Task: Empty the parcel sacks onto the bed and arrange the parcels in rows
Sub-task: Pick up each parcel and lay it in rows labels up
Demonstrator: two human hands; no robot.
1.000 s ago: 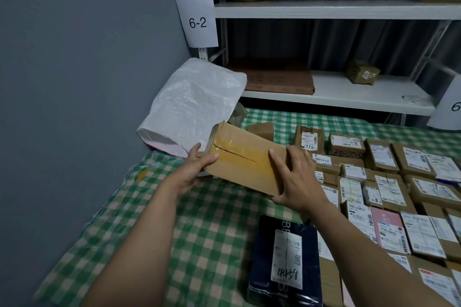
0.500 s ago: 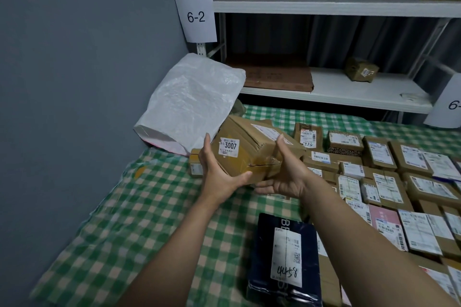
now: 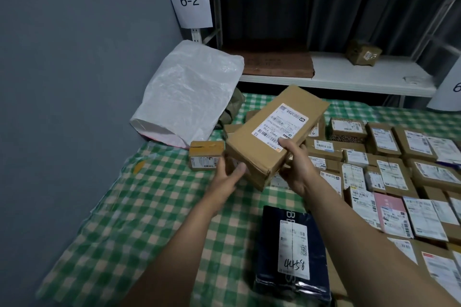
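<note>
1. Head view: a cardboard box is held tilted above the bed, with its label side turned up.
2. The box is grasped at its near end by the right hand, with the thumb pressed on the label's edge and the fingers underneath.
3. The left hand is laid against the box's near-left side, thumb touching the cardboard, fingers relaxed rather than clenched.
4. A white sack is seen lying at the bed's far-left corner, with a small box just beside it.
5. The bed's right half is covered by rows of parcels; a dark blue parcel is placed nearest the camera.
</note>
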